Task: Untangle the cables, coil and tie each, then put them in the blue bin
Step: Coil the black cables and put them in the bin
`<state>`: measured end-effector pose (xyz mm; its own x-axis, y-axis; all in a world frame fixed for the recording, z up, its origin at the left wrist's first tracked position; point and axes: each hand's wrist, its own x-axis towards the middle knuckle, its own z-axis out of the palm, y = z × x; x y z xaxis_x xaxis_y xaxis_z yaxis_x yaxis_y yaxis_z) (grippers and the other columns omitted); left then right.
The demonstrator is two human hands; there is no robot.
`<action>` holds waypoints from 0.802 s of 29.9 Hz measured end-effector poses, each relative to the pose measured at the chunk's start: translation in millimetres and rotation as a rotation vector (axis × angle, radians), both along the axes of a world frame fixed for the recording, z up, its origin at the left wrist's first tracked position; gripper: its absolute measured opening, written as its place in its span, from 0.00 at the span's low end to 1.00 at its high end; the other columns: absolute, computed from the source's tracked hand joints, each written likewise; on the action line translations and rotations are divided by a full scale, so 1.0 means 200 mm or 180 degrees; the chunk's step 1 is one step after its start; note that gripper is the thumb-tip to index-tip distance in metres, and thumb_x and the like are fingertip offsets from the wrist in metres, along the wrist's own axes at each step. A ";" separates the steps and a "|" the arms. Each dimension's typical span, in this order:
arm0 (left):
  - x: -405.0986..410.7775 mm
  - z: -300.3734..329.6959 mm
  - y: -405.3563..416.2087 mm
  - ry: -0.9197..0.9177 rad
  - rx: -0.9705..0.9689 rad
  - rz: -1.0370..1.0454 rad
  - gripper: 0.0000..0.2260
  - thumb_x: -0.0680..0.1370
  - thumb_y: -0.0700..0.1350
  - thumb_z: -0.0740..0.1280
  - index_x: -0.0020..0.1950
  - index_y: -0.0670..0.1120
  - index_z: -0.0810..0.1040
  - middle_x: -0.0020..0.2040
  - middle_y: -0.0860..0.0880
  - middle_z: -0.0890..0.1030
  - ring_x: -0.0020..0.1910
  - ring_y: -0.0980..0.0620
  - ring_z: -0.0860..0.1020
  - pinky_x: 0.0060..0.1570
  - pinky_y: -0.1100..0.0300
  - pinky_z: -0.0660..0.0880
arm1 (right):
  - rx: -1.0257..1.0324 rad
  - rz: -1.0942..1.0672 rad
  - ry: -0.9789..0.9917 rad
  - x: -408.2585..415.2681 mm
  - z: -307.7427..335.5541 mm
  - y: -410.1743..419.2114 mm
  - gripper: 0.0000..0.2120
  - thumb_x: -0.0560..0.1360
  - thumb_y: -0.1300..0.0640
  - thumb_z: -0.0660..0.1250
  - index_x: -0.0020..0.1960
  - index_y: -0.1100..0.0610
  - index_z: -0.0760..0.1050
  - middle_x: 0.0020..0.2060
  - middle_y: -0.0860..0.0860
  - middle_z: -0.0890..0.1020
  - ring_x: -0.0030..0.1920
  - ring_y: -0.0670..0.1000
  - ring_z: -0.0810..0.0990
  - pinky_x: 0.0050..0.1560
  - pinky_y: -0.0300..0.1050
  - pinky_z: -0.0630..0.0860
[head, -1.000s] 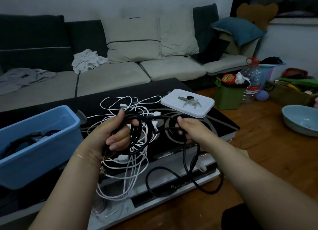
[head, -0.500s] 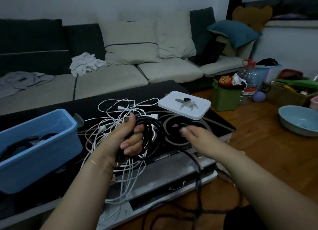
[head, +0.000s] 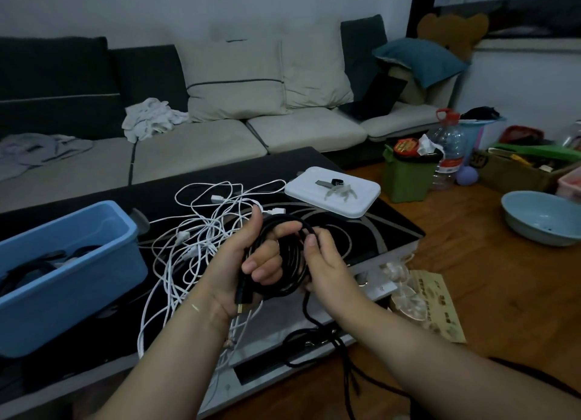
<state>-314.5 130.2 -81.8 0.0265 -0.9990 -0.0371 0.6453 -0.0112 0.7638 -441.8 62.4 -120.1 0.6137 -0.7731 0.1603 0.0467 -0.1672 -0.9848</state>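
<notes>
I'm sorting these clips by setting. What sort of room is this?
Most likely a home living room: a sectional sofa with cushions, a low black coffee table in front of it, and household clutter such as a green bin on the wooden floor.

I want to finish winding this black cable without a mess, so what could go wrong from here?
1. The black cable coil is held by the left hand and right hand, but its loose tail hangs over the table edge to the floor and could snag or kink.
2. The white cables lie tangled right behind the coil; a loop may catch and drag them along.
3. The coil isn't tied; loosening the grip could let it spring open.
</notes>
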 end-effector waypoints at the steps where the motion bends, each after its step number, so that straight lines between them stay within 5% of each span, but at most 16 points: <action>1: 0.00 0.00 0.01 0.0020 -0.0090 -0.0160 0.26 0.72 0.61 0.68 0.51 0.38 0.83 0.16 0.54 0.65 0.16 0.60 0.65 0.19 0.68 0.63 | 0.0153 0.0017 0.0011 0.00 0.01 0.01 0.11 0.82 0.46 0.49 0.56 0.48 0.67 0.35 0.49 0.75 0.34 0.47 0.75 0.37 0.48 0.74; 5: -0.01 0.00 0.01 0.0001 -0.0237 -0.0373 0.26 0.65 0.53 0.79 0.56 0.38 0.82 0.17 0.54 0.66 0.18 0.59 0.67 0.21 0.67 0.67 | 0.1004 0.0309 0.0098 0.01 0.07 0.01 0.16 0.82 0.42 0.46 0.56 0.47 0.69 0.21 0.47 0.64 0.19 0.45 0.62 0.24 0.37 0.62; 11: -0.02 0.01 0.05 0.0116 -0.0364 -0.0508 0.29 0.68 0.46 0.77 0.65 0.36 0.76 0.18 0.54 0.68 0.20 0.59 0.69 0.23 0.67 0.69 | 0.1530 0.0740 0.0140 0.00 0.10 0.02 0.26 0.79 0.35 0.45 0.47 0.54 0.70 0.19 0.49 0.61 0.17 0.46 0.58 0.24 0.38 0.65; 14: -0.02 0.01 0.05 0.0207 -0.0410 -0.0594 0.29 0.70 0.47 0.75 0.67 0.36 0.73 0.20 0.53 0.71 0.19 0.59 0.69 0.21 0.68 0.66 | 0.1742 0.0864 0.0089 0.01 0.09 0.02 0.30 0.78 0.33 0.46 0.52 0.57 0.71 0.18 0.50 0.59 0.17 0.46 0.57 0.25 0.41 0.67; 17: -0.01 0.02 0.06 0.0396 -0.0633 -0.0688 0.29 0.76 0.49 0.69 0.70 0.34 0.65 0.40 0.50 0.84 0.21 0.58 0.73 0.24 0.68 0.67 | 0.1970 0.1050 -0.0052 0.02 0.11 0.02 0.30 0.79 0.34 0.46 0.59 0.58 0.70 0.19 0.50 0.58 0.16 0.46 0.56 0.24 0.39 0.68; 19: -0.03 0.05 0.06 0.0413 -0.0609 -0.0386 0.34 0.71 0.48 0.75 0.69 0.31 0.66 0.51 0.47 0.85 0.19 0.58 0.71 0.22 0.69 0.68 | 0.2160 0.1288 -0.0095 0.02 0.14 0.02 0.30 0.78 0.33 0.44 0.57 0.56 0.71 0.20 0.50 0.58 0.17 0.46 0.57 0.24 0.38 0.67; 24: 0.02 0.09 0.04 0.0670 -0.0594 0.0720 0.37 0.64 0.44 0.78 0.68 0.42 0.64 0.48 0.49 0.85 0.17 0.59 0.66 0.18 0.70 0.66 | 0.1456 0.1810 0.0537 0.04 0.13 0.11 0.40 0.69 0.25 0.40 0.44 0.60 0.70 0.26 0.51 0.65 0.25 0.47 0.62 0.27 0.39 0.62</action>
<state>-310.3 138.2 -63.5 0.2589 -0.9588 0.1172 0.7590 0.2770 0.5892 -434.7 83.6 -94.1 0.9264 -0.2962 -0.2326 -0.1541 0.2654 -0.9517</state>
